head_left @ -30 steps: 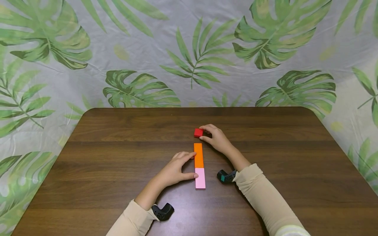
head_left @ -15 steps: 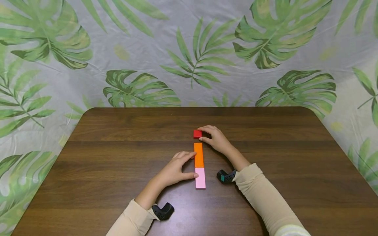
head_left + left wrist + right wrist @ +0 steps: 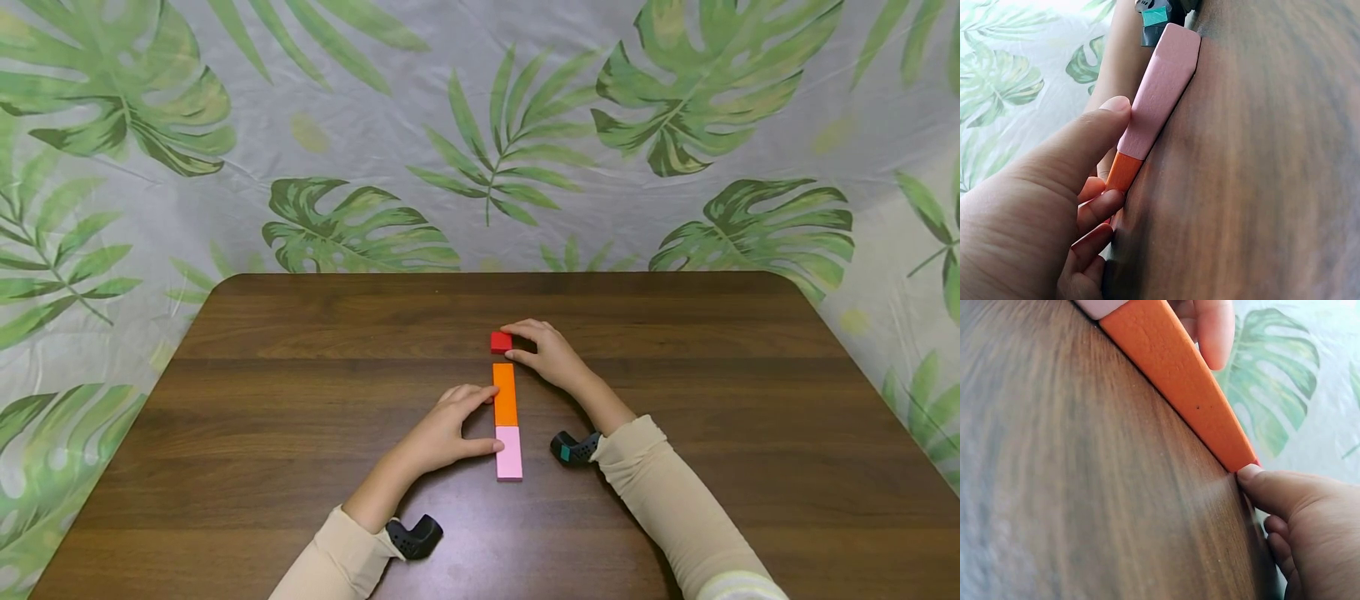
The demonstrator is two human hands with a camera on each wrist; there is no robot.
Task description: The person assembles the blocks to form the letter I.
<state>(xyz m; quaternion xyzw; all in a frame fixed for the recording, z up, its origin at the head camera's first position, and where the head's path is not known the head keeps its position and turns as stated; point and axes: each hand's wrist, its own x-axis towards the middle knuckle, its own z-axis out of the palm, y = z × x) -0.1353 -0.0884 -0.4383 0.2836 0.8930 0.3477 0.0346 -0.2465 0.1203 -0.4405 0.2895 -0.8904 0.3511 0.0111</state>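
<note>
A pink block (image 3: 509, 455) and an orange block (image 3: 505, 395) lie end to end in a line on the table. My left hand (image 3: 442, 429) touches their left side, the thumb at the pink block and the fingertips at the orange one. In the left wrist view, the left thumb lies extended along the pink block (image 3: 1159, 94). Beyond the orange block's far end sits a small red block (image 3: 501, 342), with a narrow gap between them. My right hand (image 3: 551, 354) pinches the red block between thumb and fingers from the right. In the right wrist view, the orange block (image 3: 1179, 381) mostly hides it.
The brown wooden table (image 3: 300, 400) has rounded far corners. Behind it hangs a pale cloth (image 3: 360, 133) printed with green leaves. Black wrist devices sit on the left wrist (image 3: 415, 538) and the right wrist (image 3: 575, 450).
The red block and my right hand have slid slightly nearer and left, narrowing the gap to the orange block. My left hand and the two-block row stay put.
</note>
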